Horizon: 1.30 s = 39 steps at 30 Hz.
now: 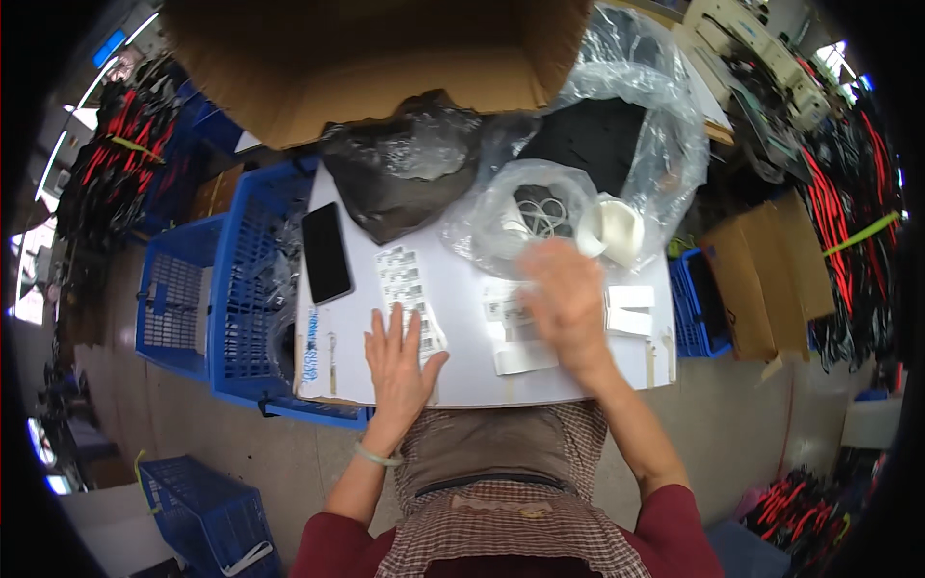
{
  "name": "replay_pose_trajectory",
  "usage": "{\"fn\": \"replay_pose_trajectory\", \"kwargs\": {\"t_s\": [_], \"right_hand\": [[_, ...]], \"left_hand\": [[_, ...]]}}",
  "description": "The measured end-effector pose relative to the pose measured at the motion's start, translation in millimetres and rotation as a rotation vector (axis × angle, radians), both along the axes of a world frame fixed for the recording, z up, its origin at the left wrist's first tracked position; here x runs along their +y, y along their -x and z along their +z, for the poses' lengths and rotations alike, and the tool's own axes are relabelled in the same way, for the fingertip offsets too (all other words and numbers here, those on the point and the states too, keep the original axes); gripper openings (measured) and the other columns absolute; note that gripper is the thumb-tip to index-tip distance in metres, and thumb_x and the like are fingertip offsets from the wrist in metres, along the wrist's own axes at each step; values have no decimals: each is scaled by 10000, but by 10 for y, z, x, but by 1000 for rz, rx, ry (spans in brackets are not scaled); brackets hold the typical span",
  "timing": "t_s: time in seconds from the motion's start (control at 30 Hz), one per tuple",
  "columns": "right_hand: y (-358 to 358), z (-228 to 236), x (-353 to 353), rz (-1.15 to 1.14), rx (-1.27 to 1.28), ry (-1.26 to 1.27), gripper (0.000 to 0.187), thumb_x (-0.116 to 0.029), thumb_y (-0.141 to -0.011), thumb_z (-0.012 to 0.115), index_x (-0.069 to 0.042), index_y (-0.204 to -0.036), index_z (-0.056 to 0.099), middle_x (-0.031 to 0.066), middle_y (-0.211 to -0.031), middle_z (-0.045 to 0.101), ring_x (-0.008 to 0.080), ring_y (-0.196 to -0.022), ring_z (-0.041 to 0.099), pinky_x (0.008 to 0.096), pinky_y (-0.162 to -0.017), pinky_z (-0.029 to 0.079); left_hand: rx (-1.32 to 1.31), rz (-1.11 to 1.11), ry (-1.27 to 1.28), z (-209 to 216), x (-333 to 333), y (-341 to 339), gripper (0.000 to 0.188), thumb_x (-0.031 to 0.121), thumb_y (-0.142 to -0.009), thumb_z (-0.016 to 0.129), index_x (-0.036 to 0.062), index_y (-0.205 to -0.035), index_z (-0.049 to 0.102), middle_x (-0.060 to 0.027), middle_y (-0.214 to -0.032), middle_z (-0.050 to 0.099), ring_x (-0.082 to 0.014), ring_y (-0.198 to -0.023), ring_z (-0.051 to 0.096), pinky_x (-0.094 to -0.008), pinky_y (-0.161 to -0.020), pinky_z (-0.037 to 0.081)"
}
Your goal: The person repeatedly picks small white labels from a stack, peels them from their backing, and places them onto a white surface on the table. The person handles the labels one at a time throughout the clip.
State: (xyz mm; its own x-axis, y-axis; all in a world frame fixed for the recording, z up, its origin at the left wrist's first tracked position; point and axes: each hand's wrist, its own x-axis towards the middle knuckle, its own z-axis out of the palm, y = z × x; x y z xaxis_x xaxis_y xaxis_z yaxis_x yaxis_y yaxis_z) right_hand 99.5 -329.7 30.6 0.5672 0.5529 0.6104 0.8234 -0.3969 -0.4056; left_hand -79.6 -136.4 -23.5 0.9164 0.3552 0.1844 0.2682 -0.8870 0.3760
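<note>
My left hand lies flat on the white worktable, fingers spread over the lower part of a sheet of printed labels. Smeared by motion, my right hand is above a second printed sheet; whether it holds anything does not show. Just beyond that hand sits a clear plastic bag with white cord inside. A white rounded piece rests at the bag's right side. White paper slips lie to the right of my right hand.
A black phone lies at the table's left edge. An open cardboard box stands at the back, with a dark plastic bag before it and a large clear bag beside it. Blue crates flank the left side.
</note>
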Motion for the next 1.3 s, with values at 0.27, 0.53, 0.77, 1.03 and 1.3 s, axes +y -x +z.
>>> {"fn": "replay_pose_trajectory", "kwargs": {"t_s": [0.27, 0.53, 0.77, 1.03, 1.3], "right_hand": [[128, 151, 189, -132, 188, -276, 239, -64, -795, 731, -19, -1022, 669, 126, -1052, 657, 300, -1015, 611, 420, -880, 475], [-194, -32, -265, -438, 198, -198, 171, -107, -812, 753, -3, -917, 667, 105, -824, 647, 218, -684, 599, 328, -618, 477], [-736, 93, 1, -280, 523, -644, 278, -88, -894, 671, -14, -1162, 655, -1, -717, 605, 72, -605, 494, 247, -535, 400], [-839, -92, -1006, -502, 736, -315, 596, -142, -787, 757, 12, -1306, 507, -16, -660, 581, 59, -538, 481, 238, -497, 367], [-444, 109, -701, -666, -68, 28, 606, -232, -742, 791, -11, -1254, 554, 131, -1005, 625, 325, -979, 593, 442, -848, 442]], "left_hand": [[-53, 9, 6, -140, -22, 29, 694, 350, -840, 732, 31, -1408, 493, -201, -1539, 345, -463, -1439, 223, -602, -1153, 154], [-64, -12, -22, -100, -73, -30, 695, 314, -843, 723, 15, -1417, 468, -212, -1526, 350, -461, -1430, 239, -591, -1154, 152], [-70, -17, -9, -82, -45, 7, 683, 318, -852, 714, 11, -1412, 470, -216, -1530, 342, -452, -1435, 234, -588, -1158, 144], [-82, -3, -30, -124, -89, -31, 665, 288, -846, 714, 22, -1409, 478, -189, -1536, 357, -432, -1435, 254, -571, -1160, 162], [-93, 28, -39, -151, -25, 57, 664, 310, -848, 717, 15, -1397, 488, -211, -1530, 355, -436, -1434, 257, -586, -1157, 157]]}}
